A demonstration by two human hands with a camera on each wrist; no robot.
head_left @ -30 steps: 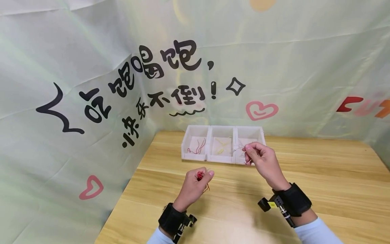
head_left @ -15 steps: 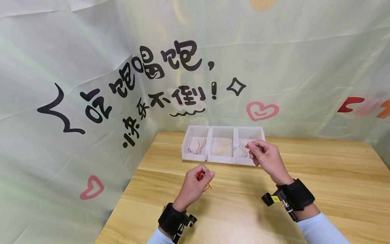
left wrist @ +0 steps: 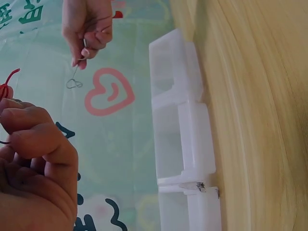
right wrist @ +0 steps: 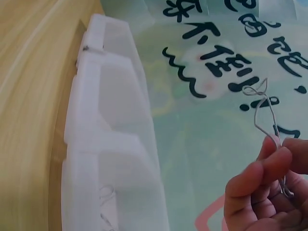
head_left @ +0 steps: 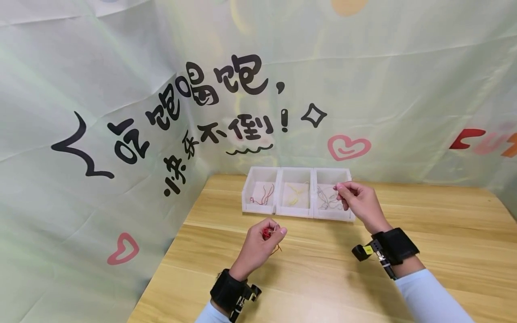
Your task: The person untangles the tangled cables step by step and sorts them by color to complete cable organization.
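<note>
My left hand [head_left: 258,244] grips a small bundle of red cord [head_left: 266,232] with a pale strand, in front of the bins; a red end sticks out in the left wrist view. Above the right bin, my right hand [head_left: 361,204] pinches a thin grey cord [right wrist: 261,108] between thumb and fingers. Its looped end stands out past the fingertips in the right wrist view, and part of it is hidden in the fingers. Grey cords [head_left: 329,202] lie in the right bin, yellow ones [head_left: 295,194] in the middle bin and red ones [head_left: 265,196] in the left bin.
Three white bins [head_left: 295,211] stand joined in a row towards the back of the wooden table [head_left: 311,269]. Behind and to the left hangs a pale green curtain [head_left: 404,103] with black lettering and pink hearts. Both wrists wear black straps [head_left: 396,246] with cameras.
The right hand has moved right and slightly away, so more of the grey cords in the right bin show. My left hand stays nearly in place with its bundle.
</note>
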